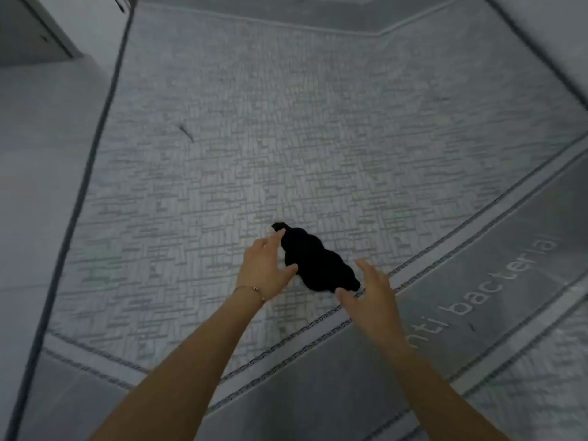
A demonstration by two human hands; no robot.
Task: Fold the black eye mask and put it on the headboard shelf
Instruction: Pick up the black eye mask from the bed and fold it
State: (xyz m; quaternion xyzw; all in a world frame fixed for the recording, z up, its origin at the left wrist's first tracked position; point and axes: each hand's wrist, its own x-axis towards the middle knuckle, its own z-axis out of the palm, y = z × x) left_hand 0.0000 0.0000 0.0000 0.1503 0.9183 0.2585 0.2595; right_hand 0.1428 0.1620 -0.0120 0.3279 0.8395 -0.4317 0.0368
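The black eye mask (315, 264) lies crumpled on the grey patterned mattress (254, 138), near its front edge. My left hand (264, 268) hovers at the mask's left side with fingers spread, its fingertips at the mask's edge. On the other side, my right hand (370, 292) is also spread, the thumb close to the mask's lower right end. Neither hand holds anything. A thin bracelet circles my left wrist. The headboard shelf cannot be made out for sure in this view.
A dark band with the words "anti bacterial" (499, 281) runs along the mattress border at the right. A pale floor and a cabinet corner (38, 36) lie to the left of the bed edge. A grey padded surface (318, 11) rises behind the mattress.
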